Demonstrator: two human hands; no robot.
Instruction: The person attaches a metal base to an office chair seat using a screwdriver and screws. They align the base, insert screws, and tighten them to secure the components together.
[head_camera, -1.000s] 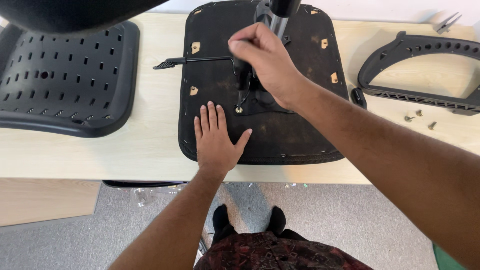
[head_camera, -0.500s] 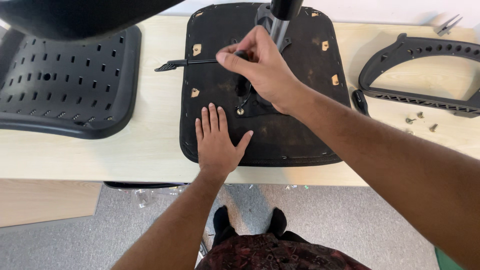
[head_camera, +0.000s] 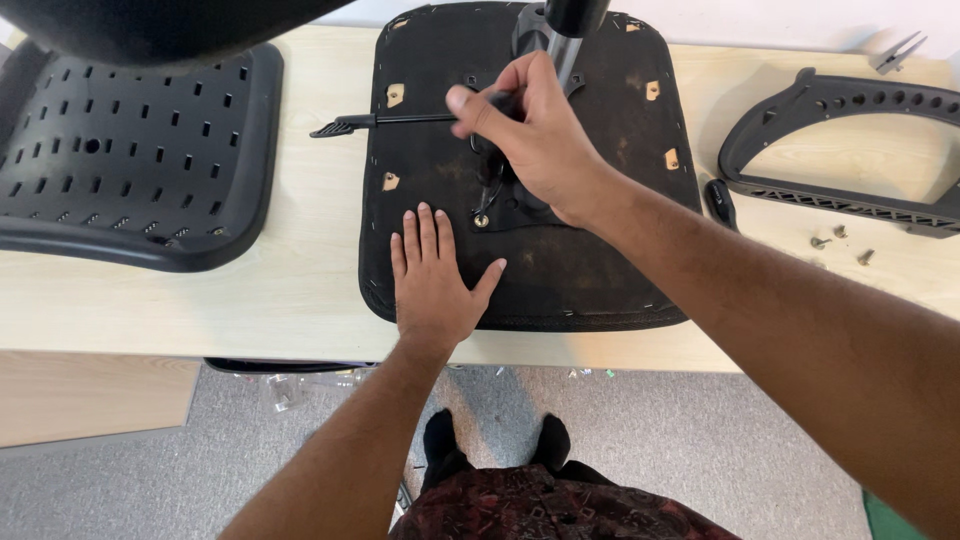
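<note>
An upturned black chair seat (head_camera: 600, 270) lies on a pale wooden table (head_camera: 290, 290). My left hand (head_camera: 432, 275) rests flat on the seat's near edge, fingers spread. My right hand (head_camera: 535, 135) is closed around a dark tool (head_camera: 490, 185) whose tip points down at a bolt (head_camera: 482, 220) on the metal mechanism plate at the seat's centre. A thin black lever (head_camera: 375, 122) sticks out leftward from the mechanism. The gas cylinder (head_camera: 560, 25) rises just behind my right hand.
A black perforated chair back (head_camera: 120, 160) lies at the left. A curved black armrest frame (head_camera: 830, 195) lies at the right, with loose screws (head_camera: 840, 240) in front of it and a black tool handle (head_camera: 720, 203) beside the seat. Metal pliers (head_camera: 900, 50) sit far right.
My right hand has turned and shifted slightly away from me on the tool. My left hand has stayed flat on the seat.
</note>
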